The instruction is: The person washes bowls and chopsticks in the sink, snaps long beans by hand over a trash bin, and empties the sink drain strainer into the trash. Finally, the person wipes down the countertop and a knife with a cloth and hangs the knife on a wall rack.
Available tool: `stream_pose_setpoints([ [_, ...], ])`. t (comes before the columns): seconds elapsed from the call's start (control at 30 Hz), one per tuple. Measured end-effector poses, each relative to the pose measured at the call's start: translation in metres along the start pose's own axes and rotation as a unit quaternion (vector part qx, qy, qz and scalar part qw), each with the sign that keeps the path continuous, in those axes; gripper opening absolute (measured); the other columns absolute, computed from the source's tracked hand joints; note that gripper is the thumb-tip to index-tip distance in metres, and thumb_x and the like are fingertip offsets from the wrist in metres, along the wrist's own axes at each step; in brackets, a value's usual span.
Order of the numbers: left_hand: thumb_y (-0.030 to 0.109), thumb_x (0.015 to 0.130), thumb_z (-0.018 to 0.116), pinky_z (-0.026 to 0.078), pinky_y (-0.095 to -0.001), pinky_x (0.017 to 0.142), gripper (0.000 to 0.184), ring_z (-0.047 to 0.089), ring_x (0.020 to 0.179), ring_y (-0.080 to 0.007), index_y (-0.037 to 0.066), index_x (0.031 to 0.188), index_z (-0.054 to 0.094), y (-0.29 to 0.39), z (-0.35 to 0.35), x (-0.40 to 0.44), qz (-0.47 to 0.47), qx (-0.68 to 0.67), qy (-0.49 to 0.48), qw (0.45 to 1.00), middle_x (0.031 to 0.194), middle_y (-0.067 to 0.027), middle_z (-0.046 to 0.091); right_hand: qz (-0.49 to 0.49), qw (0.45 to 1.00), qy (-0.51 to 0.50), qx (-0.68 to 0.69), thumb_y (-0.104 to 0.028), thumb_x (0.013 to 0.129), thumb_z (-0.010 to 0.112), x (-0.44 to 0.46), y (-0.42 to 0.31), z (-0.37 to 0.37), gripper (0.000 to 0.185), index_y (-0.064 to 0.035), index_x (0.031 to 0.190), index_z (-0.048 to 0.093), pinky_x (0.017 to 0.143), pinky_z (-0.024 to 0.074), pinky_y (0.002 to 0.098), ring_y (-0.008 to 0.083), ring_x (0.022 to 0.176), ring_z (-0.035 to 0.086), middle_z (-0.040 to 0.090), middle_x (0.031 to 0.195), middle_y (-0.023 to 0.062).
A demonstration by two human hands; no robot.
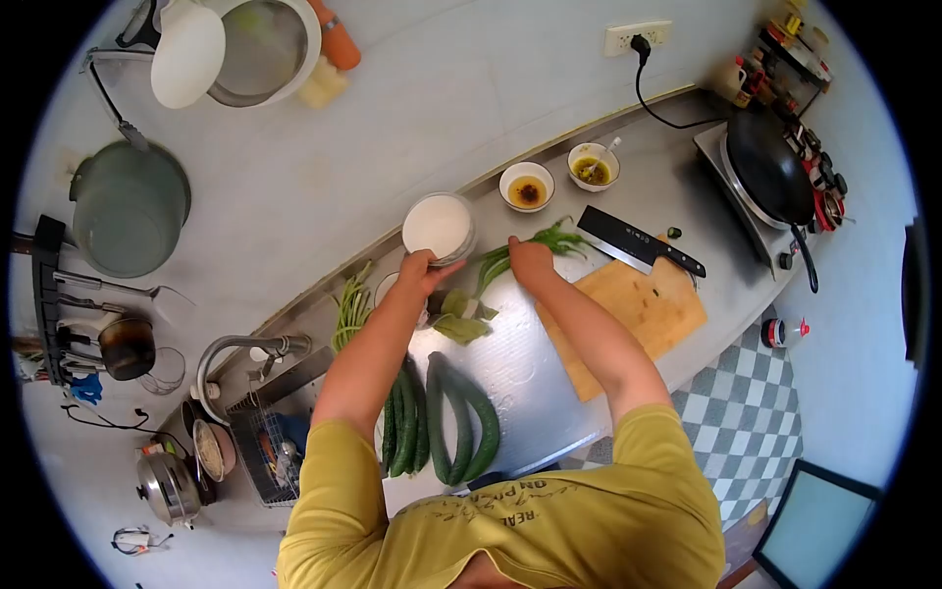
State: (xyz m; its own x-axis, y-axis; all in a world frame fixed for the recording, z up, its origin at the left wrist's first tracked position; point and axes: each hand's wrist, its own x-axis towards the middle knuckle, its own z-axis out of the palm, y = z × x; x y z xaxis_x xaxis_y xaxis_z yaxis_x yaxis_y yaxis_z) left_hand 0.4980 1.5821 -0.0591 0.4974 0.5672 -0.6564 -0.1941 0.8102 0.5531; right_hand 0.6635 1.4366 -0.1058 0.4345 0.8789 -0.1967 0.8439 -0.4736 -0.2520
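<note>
My left hand [424,274] is at the near edge of a round bowl [439,230] with white contents, its fingers closed on the rim. To its right, my right hand [531,263] is closed around a bunch of long green vegetables [561,240], whose ends stick out on both sides of the fist. Wilted-looking green leaves [459,326] lie just below the bowl. Another bowl, partly hidden by my left forearm, stands behind. Nearer my body are dark green cucumbers [463,417] on a silvery mat [535,368].
A black cleaver [628,239] lies across a wooden cutting board [638,319]. Two small sauce bowls [527,187] stand along the wall. On the right, a black wok [768,167] sits on a cooker. A faucet [250,344] and dish rack [270,447] are at left.
</note>
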Motion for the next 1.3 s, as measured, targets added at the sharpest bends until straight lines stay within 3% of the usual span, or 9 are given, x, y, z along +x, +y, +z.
stream_pose_setpoints([
  [0.23, -0.014, 0.069, 0.034, 0.05, -0.0632, 0.082, 0.057, 0.048, 0.108, -0.0462, -0.004, 0.125, 0.031, -0.021, 0.003, 0.041, 0.001, 0.009, -0.014, 1.0, 0.122, -0.0259, 0.039, -0.014, 1.0, -0.02, -0.009, -0.011, 0.085, 0.045, -0.026, 0.014, -0.006, 0.028, -0.0062, 0.113, 0.049, 0.064, 0.0505, 0.0405, 0.0289, 0.078, 0.065, 0.066, 0.083, 0.0146],
  [0.43, -0.013, 0.073, 0.036, 0.05, -0.0635, 0.08, 0.056, 0.047, 0.109, -0.0457, 0.001, 0.127, 0.031, -0.03, 0.008, 0.053, 0.036, 0.03, 0.007, 0.999, 0.126, -0.0255, 0.036, 0.049, 0.994, 0.027, 0.096, -0.02, 0.08, 0.059, -0.082, 0.028, -0.025, 0.022, -0.0103, 0.099, 0.058, 0.066, 0.0483, 0.0437, 0.0317, 0.073, 0.063, 0.065, 0.079, 0.0143],
  [0.47, -0.013, 0.072, 0.035, 0.05, -0.0626, 0.081, 0.055, 0.048, 0.108, -0.0459, -0.001, 0.126, 0.03, -0.032, 0.008, 0.058, 0.039, 0.031, -0.005, 0.999, 0.124, -0.0262, 0.038, 0.038, 0.988, 0.041, 0.141, -0.021, 0.079, 0.061, -0.093, 0.03, -0.024, 0.017, -0.0096, 0.09, 0.06, 0.066, 0.0479, 0.0433, 0.0338, 0.071, 0.062, 0.064, 0.074, 0.0148],
  [0.7, -0.004, 0.079, 0.046, 0.05, -0.0596, 0.083, 0.047, 0.05, 0.105, -0.0426, -0.004, 0.123, 0.031, -0.032, 0.013, 0.049, -0.011, 0.01, 0.025, 1.0, 0.114, -0.026, 0.044, -0.126, 0.97, -0.01, 0.209, -0.015, 0.08, 0.055, -0.164, -0.025, 0.026, 0.015, -0.0058, 0.091, 0.053, 0.063, 0.0459, 0.0464, 0.0363, 0.071, 0.059, 0.06, 0.079, 0.0171],
  [0.83, 0.005, 0.083, 0.051, 0.052, -0.0534, 0.083, 0.045, 0.051, 0.101, -0.0355, -0.002, 0.123, 0.033, -0.004, 0.013, 0.004, -0.057, 0.067, 0.027, 0.996, 0.108, -0.0213, 0.047, -0.163, 0.974, -0.012, 0.156, -0.014, 0.076, 0.057, -0.17, -0.045, 0.045, 0.019, -0.0059, 0.093, 0.054, 0.072, 0.044, 0.0439, 0.0323, 0.087, 0.057, 0.057, 0.087, 0.0144],
  [0.93, 0.006, 0.083, 0.051, 0.054, -0.0427, 0.075, 0.041, 0.055, 0.093, -0.0282, 0.0, 0.121, 0.037, 0.011, -0.013, -0.064, 0.117, 0.165, 0.012, 0.979, 0.102, -0.0161, 0.05, -0.184, 0.98, -0.012, 0.071, -0.017, 0.075, 0.061, -0.174, -0.052, 0.039, 0.032, -0.0051, 0.103, 0.055, 0.086, 0.0379, 0.0422, 0.029, 0.101, 0.051, 0.056, 0.096, 0.013],
  [1.07, 0.007, 0.081, 0.051, 0.049, -0.0304, 0.057, 0.037, 0.055, 0.07, -0.0182, 0.002, 0.117, 0.045, 0.012, -0.095, -0.103, 0.316, 0.301, 0.211, 0.875, 0.089, -0.01, 0.052, -0.229, 0.966, 0.046, 0.114, -0.022, 0.071, 0.068, -0.17, -0.056, 0.012, 0.049, -0.0029, 0.113, 0.053, 0.093, 0.0326, 0.0398, 0.0297, 0.107, 0.045, 0.051, 0.112, 0.0149],
  [1.17, 0.008, 0.081, 0.053, 0.045, -0.0286, 0.047, 0.043, 0.053, 0.063, -0.0169, 0.003, 0.121, 0.04, -0.012, -0.176, -0.075, 0.306, 0.431, 0.254, 0.81, 0.079, -0.0087, 0.051, -0.2, 0.955, 0.099, 0.197, -0.019, 0.07, 0.068, -0.139, -0.068, 0.018, 0.05, -0.0023, 0.114, 0.052, 0.092, 0.0345, 0.0396, 0.0308, 0.107, 0.046, 0.051, 0.112, 0.0152],
  [1.3, 0.011, 0.086, 0.05, 0.05, -0.0315, 0.051, 0.049, 0.058, 0.062, -0.0195, 0.003, 0.129, 0.03, -0.018, -0.153, -0.088, 0.128, 0.315, 0.174, 0.924, 0.079, -0.0133, 0.058, -0.175, 0.953, 0.111, 0.222, -0.015, 0.071, 0.067, -0.104, -0.099, 0.026, 0.052, -0.0007, 0.117, 0.048, 0.089, 0.04, 0.0411, 0.0359, 0.104, 0.048, 0.048, 0.117, 0.0176],
])
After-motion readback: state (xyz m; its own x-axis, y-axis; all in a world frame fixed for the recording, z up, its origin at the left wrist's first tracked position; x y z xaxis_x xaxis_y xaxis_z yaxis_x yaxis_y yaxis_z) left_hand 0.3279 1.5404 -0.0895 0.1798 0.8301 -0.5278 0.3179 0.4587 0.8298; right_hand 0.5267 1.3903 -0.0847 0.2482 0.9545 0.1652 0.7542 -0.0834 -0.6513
